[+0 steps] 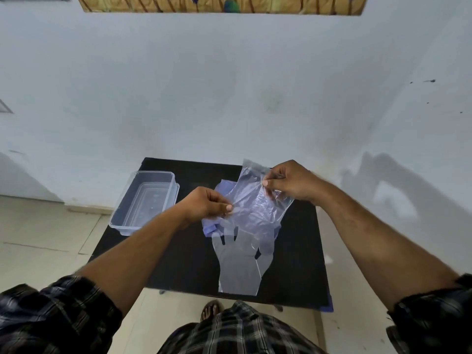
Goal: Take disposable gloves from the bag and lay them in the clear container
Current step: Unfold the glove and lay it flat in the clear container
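1. Two hands hold a thin clear bag [258, 200] above the black counter [178, 256]: the left hand [204, 204] pinches its left edge between thumb and fingers, and the right hand [288, 181] pinches its upper right edge.
2. A clear disposable glove [240, 267] lies flat on the counter under the bag (fingers pointing away from the person).
3. Blue material [210, 229], possibly more packaging, lies beneath the bag.
4. The clear container [143, 200] sits empty at the counter's left edge, apart from the hands.
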